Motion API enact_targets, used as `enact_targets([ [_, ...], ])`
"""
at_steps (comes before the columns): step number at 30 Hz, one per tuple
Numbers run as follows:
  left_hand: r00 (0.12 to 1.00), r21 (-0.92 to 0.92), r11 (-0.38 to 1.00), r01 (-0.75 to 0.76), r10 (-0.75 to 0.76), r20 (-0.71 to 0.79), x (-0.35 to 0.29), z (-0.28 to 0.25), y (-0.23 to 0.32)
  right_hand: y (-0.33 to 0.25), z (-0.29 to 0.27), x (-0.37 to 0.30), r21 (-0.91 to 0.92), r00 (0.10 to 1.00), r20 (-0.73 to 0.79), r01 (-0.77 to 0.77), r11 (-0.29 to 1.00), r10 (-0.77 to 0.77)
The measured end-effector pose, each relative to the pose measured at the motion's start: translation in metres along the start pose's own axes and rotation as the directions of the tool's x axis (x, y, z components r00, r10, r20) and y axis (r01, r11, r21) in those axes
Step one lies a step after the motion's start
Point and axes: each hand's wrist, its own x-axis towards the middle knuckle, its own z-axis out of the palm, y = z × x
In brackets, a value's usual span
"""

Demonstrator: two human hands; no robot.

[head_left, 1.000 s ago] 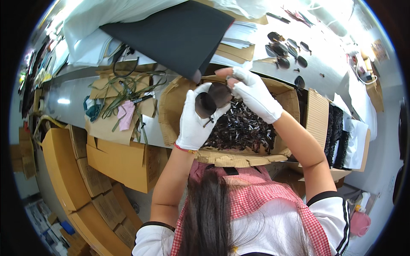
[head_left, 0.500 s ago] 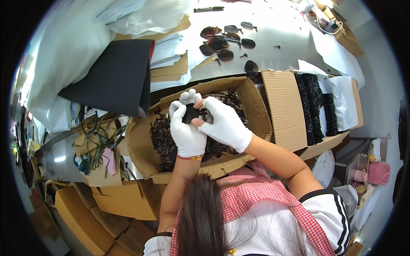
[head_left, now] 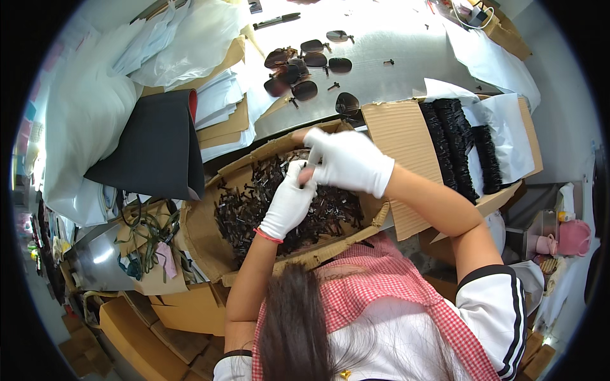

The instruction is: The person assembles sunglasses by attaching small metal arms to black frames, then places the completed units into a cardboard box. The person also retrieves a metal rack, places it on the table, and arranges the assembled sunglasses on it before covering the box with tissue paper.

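Observation:
My left hand (head_left: 289, 204), in a white glove, is over the open carton with its fingers curled closed. What it holds is hidden by the fingers and the other hand. Close against it is my right hand (head_left: 352, 162), also white-gloved, with bare thumb and index fingertips. The thumb touches the left fingers while the index finger stretches away from it; motion blurs them. A thin greyish edge shows between the hands, too smeared to name. Beneath lies a heap of small dark plastic pieces (head_left: 333, 213) in the worn cardboard carton (head_left: 202, 244).
Dark lenses (head_left: 305, 91) and a few small dark pieces lie on the metal table (head_left: 381, 89) beyond the carton. On the right stands a box of black strips (head_left: 445, 146). Papers (head_left: 219, 101), a black sheet (head_left: 149, 146) and a pen (head_left: 276, 21) lie left and far.
Earlier a dark lens lay in my open left palm; now that hand has turned and closed, and the lens is out of sight. My right hand has moved slightly right. The whole view has shifted.

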Motion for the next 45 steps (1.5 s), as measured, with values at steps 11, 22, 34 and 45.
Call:
enact_targets([
  [11,0.993,-0.952,0.286,0.108,0.024,0.120,0.009,0.000,-0.008,0.102,-0.015,0.040,-0.653,0.906,-0.315,0.010,0.758,-0.284],
  [22,0.995,-0.904,0.416,-0.096,0.053,-0.082,0.035,0.044,-0.015,-0.007,-0.001,0.022,-0.066,0.997,-0.021,-0.071,0.995,0.070],
  [34,0.983,-0.952,0.303,0.043,-0.184,-0.014,0.010,0.011,-0.018,0.101,-0.027,0.124,-0.680,0.909,-0.157,0.183,0.710,-0.385],
  [45,0.992,-0.979,0.172,-0.104,-0.052,-0.115,0.035,0.014,-0.017,0.020,-0.026,0.073,-0.488,0.982,-0.114,0.078,0.869,-0.152],
])
